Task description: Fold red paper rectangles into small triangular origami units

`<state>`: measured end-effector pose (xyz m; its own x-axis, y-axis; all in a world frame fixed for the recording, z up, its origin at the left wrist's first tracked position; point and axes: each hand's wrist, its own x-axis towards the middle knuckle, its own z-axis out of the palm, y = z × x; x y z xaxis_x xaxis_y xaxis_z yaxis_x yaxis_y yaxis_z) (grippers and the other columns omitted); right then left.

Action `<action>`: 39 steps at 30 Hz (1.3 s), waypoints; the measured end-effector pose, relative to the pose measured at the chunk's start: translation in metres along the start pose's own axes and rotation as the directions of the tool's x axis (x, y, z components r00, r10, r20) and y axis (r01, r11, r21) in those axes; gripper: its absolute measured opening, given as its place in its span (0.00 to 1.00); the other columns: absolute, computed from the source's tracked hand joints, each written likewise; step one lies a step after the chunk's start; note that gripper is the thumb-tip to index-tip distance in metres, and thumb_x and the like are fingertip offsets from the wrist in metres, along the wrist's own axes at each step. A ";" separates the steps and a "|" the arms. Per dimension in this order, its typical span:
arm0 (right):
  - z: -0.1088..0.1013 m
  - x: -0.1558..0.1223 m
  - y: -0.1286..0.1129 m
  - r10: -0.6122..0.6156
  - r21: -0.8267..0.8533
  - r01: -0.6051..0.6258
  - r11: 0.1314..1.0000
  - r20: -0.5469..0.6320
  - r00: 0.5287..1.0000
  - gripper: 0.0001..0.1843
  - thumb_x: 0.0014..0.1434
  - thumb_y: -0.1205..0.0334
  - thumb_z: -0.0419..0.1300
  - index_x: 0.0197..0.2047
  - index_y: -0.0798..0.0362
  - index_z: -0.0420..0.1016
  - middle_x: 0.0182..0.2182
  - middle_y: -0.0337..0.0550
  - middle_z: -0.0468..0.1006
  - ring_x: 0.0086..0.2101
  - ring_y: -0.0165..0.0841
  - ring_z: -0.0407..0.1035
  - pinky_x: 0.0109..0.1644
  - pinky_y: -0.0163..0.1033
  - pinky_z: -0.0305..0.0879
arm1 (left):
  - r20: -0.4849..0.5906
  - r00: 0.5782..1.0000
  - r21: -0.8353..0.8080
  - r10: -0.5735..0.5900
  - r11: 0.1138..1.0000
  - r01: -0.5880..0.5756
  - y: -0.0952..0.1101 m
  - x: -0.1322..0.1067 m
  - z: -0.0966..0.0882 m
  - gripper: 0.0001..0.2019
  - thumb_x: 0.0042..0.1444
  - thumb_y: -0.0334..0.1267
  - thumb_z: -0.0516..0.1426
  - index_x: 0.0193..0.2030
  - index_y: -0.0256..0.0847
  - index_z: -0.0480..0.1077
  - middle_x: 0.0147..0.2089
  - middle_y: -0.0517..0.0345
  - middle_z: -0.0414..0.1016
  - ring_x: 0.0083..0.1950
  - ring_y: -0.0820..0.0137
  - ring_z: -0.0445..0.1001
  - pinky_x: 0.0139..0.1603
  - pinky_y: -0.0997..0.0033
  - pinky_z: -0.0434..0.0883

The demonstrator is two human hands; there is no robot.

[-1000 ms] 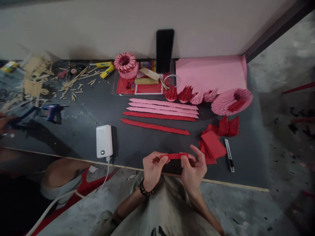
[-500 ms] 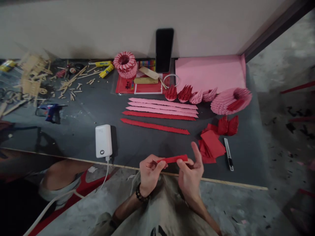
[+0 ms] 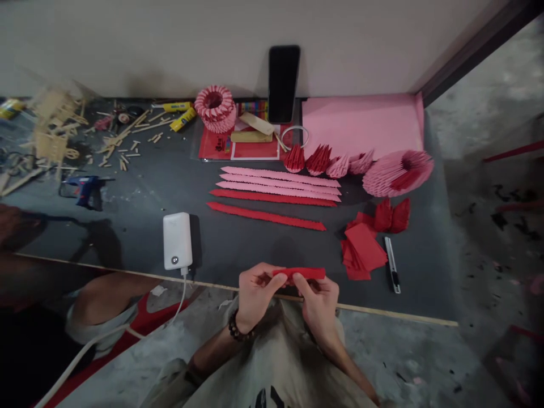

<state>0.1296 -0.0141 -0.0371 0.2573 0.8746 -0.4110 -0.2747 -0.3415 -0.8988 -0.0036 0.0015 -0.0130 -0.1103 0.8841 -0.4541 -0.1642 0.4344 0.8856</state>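
Between my two hands is a narrow folded strip of red paper (image 3: pixel 312 273), held level just over the table's front edge. My left hand (image 3: pixel 257 292) pinches its left end, thumb on top. My right hand (image 3: pixel 319 303) grips it near the middle, the thumb pressed close to the left thumb and the fingers curled behind. Right of my hands lies a loose stack of red paper pieces (image 3: pixel 364 249), with a box cutter (image 3: pixel 392 265) beside it. Ahead of me, a long red paper strip (image 3: pixel 266 216) and several pink paper strips (image 3: pixel 280 177) lie side by side.
A white power bank (image 3: pixel 177 241) with a cable lies left. Behind stand a phone (image 3: pixel 283 84), a folded-paper ring (image 3: pixel 215 107), pink sheets (image 3: pixel 361 122) and a pink folded-paper piece (image 3: pixel 397 173). Farther left are a glue gun (image 3: pixel 86 190), wood sticks and another person's arm (image 3: pixel 25 226).
My right hand has moved left along the red paper toward my left thumb, and its raised index finger has come down. At the left, the other person's arm has come farther over the table.
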 end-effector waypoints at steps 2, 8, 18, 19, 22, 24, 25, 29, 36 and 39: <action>0.000 0.000 -0.001 0.016 -0.026 -0.015 1.000 0.025 1.000 0.10 0.55 0.55 0.71 0.31 0.54 0.83 0.22 0.38 0.81 0.20 0.27 0.69 0.25 0.32 0.68 | -0.007 1.000 -0.007 0.011 1.000 -0.011 -0.001 -0.001 -0.001 0.11 0.56 0.44 0.69 0.37 0.37 0.81 0.30 0.54 0.84 0.29 0.68 0.82 0.34 0.71 0.79; -0.007 0.006 -0.007 -0.020 -0.188 0.016 0.982 -0.023 1.000 0.13 0.55 0.51 0.71 0.33 0.54 0.83 0.25 0.40 0.83 0.25 0.28 0.73 0.30 0.33 0.70 | 0.266 0.962 0.059 0.060 0.995 -0.079 0.008 0.006 -0.023 0.17 0.59 0.48 0.66 0.48 0.38 0.81 0.40 0.47 0.87 0.40 0.60 0.86 0.44 0.64 0.82; -0.008 0.004 -0.012 0.038 -0.181 -0.020 0.983 0.096 0.995 0.16 0.58 0.48 0.68 0.31 0.54 0.79 0.20 0.38 0.80 0.22 0.28 0.72 0.27 0.31 0.67 | 0.543 0.766 0.315 0.345 0.762 -0.566 0.030 0.037 -0.030 0.12 0.63 0.33 0.59 0.45 0.49 0.84 0.44 0.52 0.88 0.44 0.63 0.86 0.47 0.66 0.81; -0.006 0.004 -0.012 0.021 -0.200 -0.003 0.980 0.088 0.996 0.16 0.58 0.49 0.68 0.31 0.54 0.80 0.20 0.39 0.80 0.21 0.28 0.72 0.26 0.32 0.68 | 0.536 0.771 0.311 0.342 0.769 -0.558 0.029 0.039 -0.027 0.11 0.63 0.33 0.60 0.42 0.49 0.85 0.42 0.53 0.88 0.43 0.64 0.86 0.46 0.66 0.80; -0.004 0.001 -0.011 -0.011 -0.235 0.030 0.972 0.083 0.996 0.15 0.58 0.49 0.68 0.33 0.54 0.81 0.22 0.39 0.82 0.22 0.30 0.74 0.27 0.33 0.70 | 0.476 0.829 0.322 0.292 0.820 -0.474 0.027 0.041 -0.019 0.07 0.61 0.35 0.62 0.35 0.46 0.84 0.39 0.53 0.87 0.40 0.64 0.85 0.45 0.68 0.78; -0.003 0.001 -0.010 -0.034 -0.241 0.052 0.969 0.078 0.996 0.15 0.58 0.50 0.68 0.33 0.54 0.82 0.22 0.40 0.82 0.23 0.30 0.75 0.27 0.33 0.70 | 0.396 0.884 0.311 0.250 0.869 -0.385 0.024 0.038 -0.014 0.06 0.60 0.38 0.64 0.34 0.43 0.82 0.36 0.53 0.86 0.37 0.65 0.83 0.42 0.70 0.77; -0.003 0.001 -0.010 -0.050 -0.242 0.066 0.968 0.069 0.996 0.14 0.58 0.50 0.68 0.33 0.54 0.82 0.22 0.40 0.82 0.23 0.30 0.74 0.27 0.33 0.70 | 0.352 0.908 0.291 0.227 0.896 -0.337 0.021 0.036 -0.011 0.06 0.59 0.39 0.65 0.34 0.42 0.81 0.35 0.53 0.85 0.36 0.66 0.82 0.40 0.71 0.76; -0.004 0.001 -0.011 -0.114 -0.265 0.122 0.957 0.047 0.992 0.11 0.57 0.53 0.69 0.31 0.53 0.82 0.22 0.40 0.82 0.23 0.32 0.73 0.28 0.36 0.70 | 0.186 0.973 0.160 0.137 0.973 -0.168 0.011 0.026 0.000 0.11 0.59 0.44 0.66 0.35 0.37 0.78 0.33 0.54 0.81 0.33 0.69 0.78 0.36 0.74 0.74; -0.003 0.003 -0.009 -0.121 -0.286 0.139 0.948 0.080 0.989 0.08 0.58 0.55 0.69 0.30 0.49 0.83 0.23 0.38 0.82 0.24 0.31 0.73 0.29 0.35 0.69 | 0.056 0.991 0.189 0.124 0.973 -0.132 0.007 0.016 0.006 0.11 0.59 0.44 0.66 0.36 0.38 0.76 0.32 0.57 0.79 0.31 0.72 0.75 0.34 0.76 0.72; -0.003 0.003 -0.009 -0.102 -0.312 0.123 0.942 0.084 0.991 0.10 0.58 0.54 0.69 0.32 0.51 0.83 0.23 0.38 0.82 0.24 0.30 0.73 0.29 0.35 0.69 | 0.031 0.994 0.158 0.101 0.982 -0.104 0.006 0.015 0.007 0.12 0.59 0.45 0.66 0.35 0.38 0.75 0.31 0.58 0.77 0.30 0.72 0.74 0.32 0.75 0.71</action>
<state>0.1358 -0.0093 -0.0305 0.2052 0.9307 -0.3029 0.0616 -0.3211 -0.9450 0.0011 0.0184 -0.0139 -0.0959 0.9282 -0.3594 0.0047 0.3615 0.9324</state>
